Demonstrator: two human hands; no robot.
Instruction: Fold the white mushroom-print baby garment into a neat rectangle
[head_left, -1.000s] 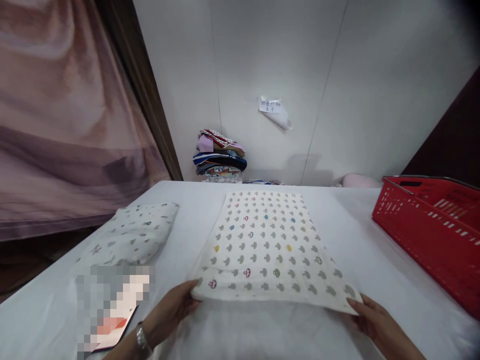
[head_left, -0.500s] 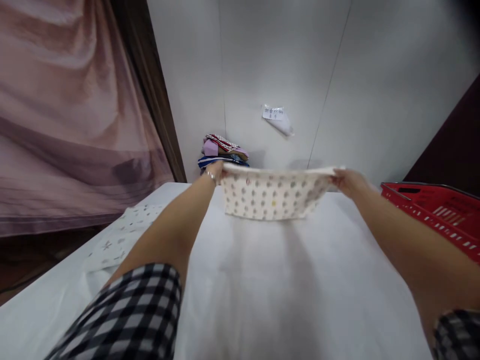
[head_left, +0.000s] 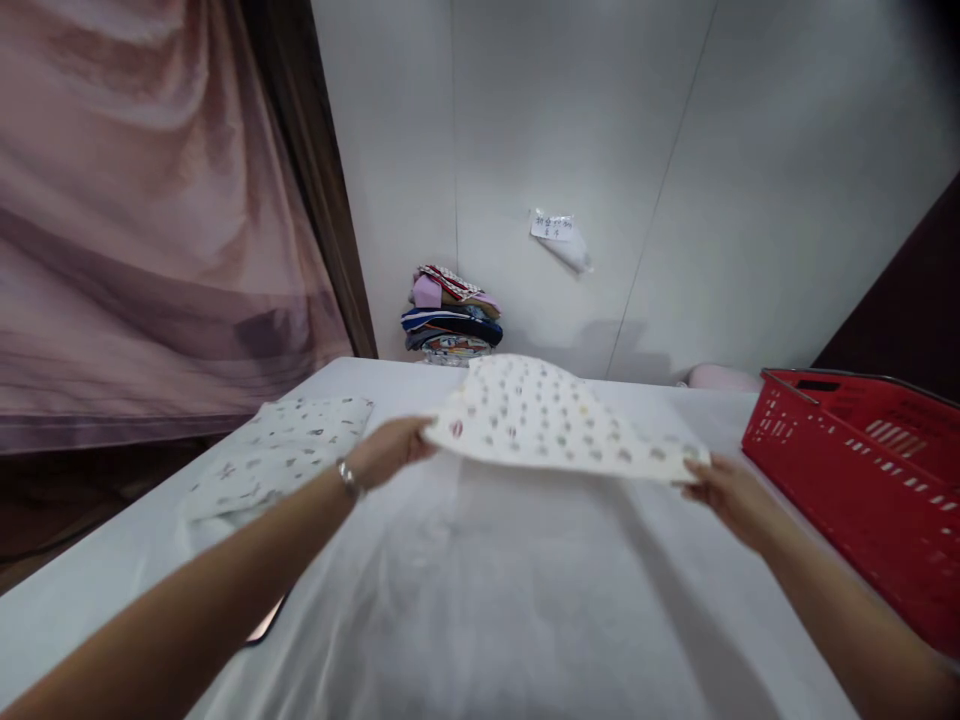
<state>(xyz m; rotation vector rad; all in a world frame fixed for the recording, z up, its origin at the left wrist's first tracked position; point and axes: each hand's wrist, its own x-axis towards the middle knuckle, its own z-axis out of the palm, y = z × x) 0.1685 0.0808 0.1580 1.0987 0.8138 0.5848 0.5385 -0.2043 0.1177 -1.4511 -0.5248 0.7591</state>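
A pale panelled wall (head_left: pixel 600 120) fills the far side in front of me, with thin vertical seams running down it. Below it spreads the table (head_left: pixel 525 620), covered in white, its surface wrinkled on the side near me. On my left hangs a pinkish-brown curtain (head_left: pixel 135 220) in loose folds. A red plastic basket (head_left: pixel 862 500) with slotted walls stands on my right.

The patterned cloth (head_left: pixel 540 410), white with small grey and coloured motifs, is stretched between my hands over the middle of the table. Its near edge is raised, and its far part bulges upward; I cannot tell whether its far edge touches the table. To the left a second printed cloth (head_left: pixel 292 445) lies flat, partly behind my forearm. By the wall is a stack of folded textiles (head_left: pixel 454 320).

My left hand (head_left: pixel 391 452) pinches the near left corner of the patterned cloth, and my right hand (head_left: pixel 731 490) pinches the near right corner, thumb and fingers closed on the fabric. A rounded pink object (head_left: pixel 721 378) shows beyond the table's far edge. A paper label (head_left: pixel 553 227) with writing is on the wall. A silvery bracelet (head_left: pixel 349 480) circles my left wrist.
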